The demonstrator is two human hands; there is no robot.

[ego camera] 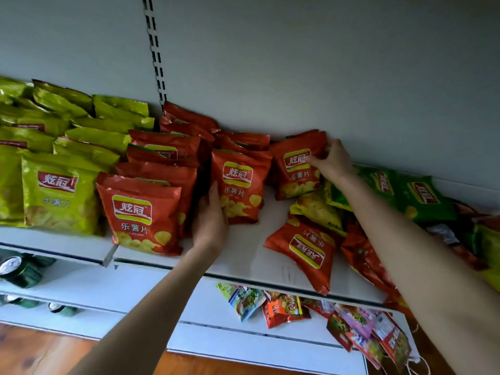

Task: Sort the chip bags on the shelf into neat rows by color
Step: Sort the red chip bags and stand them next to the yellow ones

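Chip bags (140,212) fill the shelf (243,263): yellow-green rows (59,190) at left, red rows (162,169) in the centre, a mixed heap (405,201) at right. Your left hand (211,220) pinches the edge of the middle red bag (240,185), and your right hand (334,161) grips the rear red bag (296,169) by its top corner. Stand both upright, faces forward, square with the neighbouring red row.

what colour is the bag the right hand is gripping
Red bag, gripped by the right hand; head view.
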